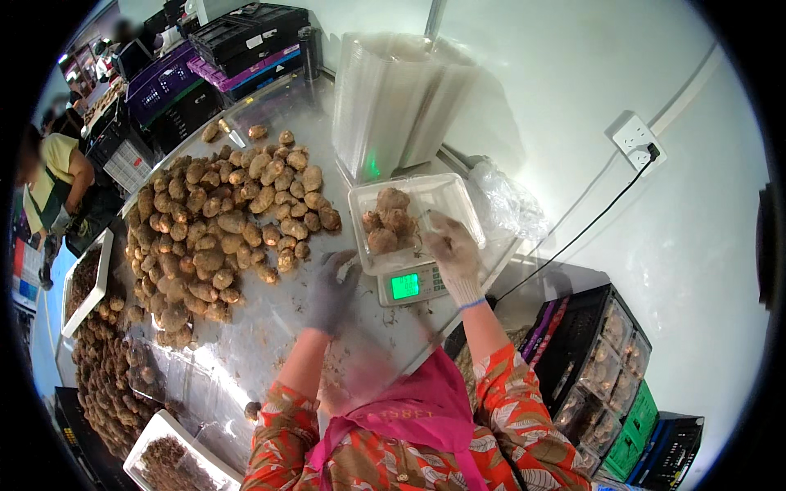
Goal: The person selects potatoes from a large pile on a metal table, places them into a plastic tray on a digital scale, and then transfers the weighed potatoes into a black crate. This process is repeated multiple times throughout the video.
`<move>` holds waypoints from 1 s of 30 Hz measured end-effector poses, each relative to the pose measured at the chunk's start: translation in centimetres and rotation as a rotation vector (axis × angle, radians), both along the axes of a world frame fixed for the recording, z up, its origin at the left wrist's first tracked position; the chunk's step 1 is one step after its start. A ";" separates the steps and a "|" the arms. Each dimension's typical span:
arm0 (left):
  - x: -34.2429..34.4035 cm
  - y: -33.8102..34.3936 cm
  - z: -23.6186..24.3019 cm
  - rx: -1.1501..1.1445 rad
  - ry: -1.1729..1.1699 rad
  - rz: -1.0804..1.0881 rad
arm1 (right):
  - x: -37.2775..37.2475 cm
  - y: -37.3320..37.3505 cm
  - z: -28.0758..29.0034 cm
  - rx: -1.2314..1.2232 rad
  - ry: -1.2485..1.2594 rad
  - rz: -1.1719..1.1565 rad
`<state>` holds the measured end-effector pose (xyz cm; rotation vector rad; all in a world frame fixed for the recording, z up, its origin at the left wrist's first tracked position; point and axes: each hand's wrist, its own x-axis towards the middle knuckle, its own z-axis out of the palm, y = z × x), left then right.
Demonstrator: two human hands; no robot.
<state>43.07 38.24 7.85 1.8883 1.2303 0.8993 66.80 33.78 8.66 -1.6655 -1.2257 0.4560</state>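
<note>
A clear plastic tub holding several round brown tubers rests on a scale with a lit green display. My right hand, in a pale glove, reaches into the tub's right side, fingers curled beside the tubers; what they hold is unclear. My left hand, in a grey glove, is just left of the scale, fingers bent but apart, holding nothing visible. A large heap of tubers covers the metal table to its left.
Nested clear tubs, a crumpled bag and a plugged-in socket are along the wall. Crates stand back left; packed crates lower right. Foam boxes sit at left; another person is beyond.
</note>
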 end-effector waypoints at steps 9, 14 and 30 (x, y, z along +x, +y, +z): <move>5.3 4.0 2.1 0.372 0.510 -0.185 | 0.2 7.1 1.0 -0.133 -0.237 0.250; 5.8 6.0 3.4 0.112 0.398 -0.168 | 1.4 6.7 2.1 -0.301 -0.060 0.171; 5.7 9.7 -1.2 0.158 0.341 0.049 | 1.6 7.8 3.4 -0.236 -0.303 0.130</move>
